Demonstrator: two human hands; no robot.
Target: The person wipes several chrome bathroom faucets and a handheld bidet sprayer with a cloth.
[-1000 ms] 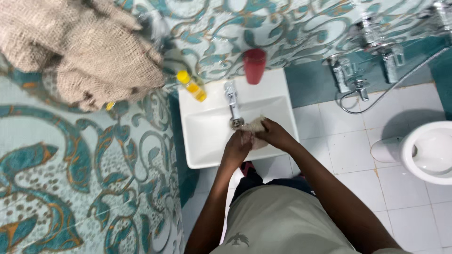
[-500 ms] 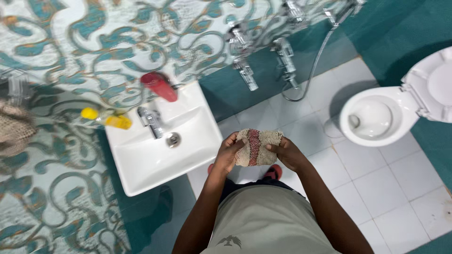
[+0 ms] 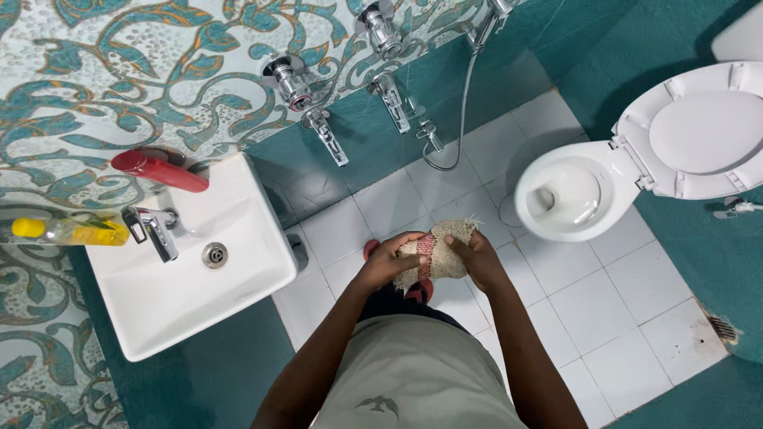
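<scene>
A folded piece of coarse beige cloth [image 3: 439, 253] with a red stripe is held in front of my body over the white floor tiles. My left hand [image 3: 389, 260] grips its left side and my right hand [image 3: 477, 258] grips its right side. The cloth hangs between the white wash basin [image 3: 262, 274] on my left and the open white toilet bowl [image 3: 566, 199] on my right.
On the basin stand a chrome tap [image 3: 155, 230], a red cup [image 3: 159, 171] and a yellow bottle [image 3: 71, 230]. Several chrome wall taps [image 3: 326, 135] and a shower hose [image 3: 461, 103] hang on the patterned teal wall. A floor drain [image 3: 723, 328] sits far right.
I have drawn the cloth out of the basin and turned right; both hands now hold it over the floor, closer to the toilet.
</scene>
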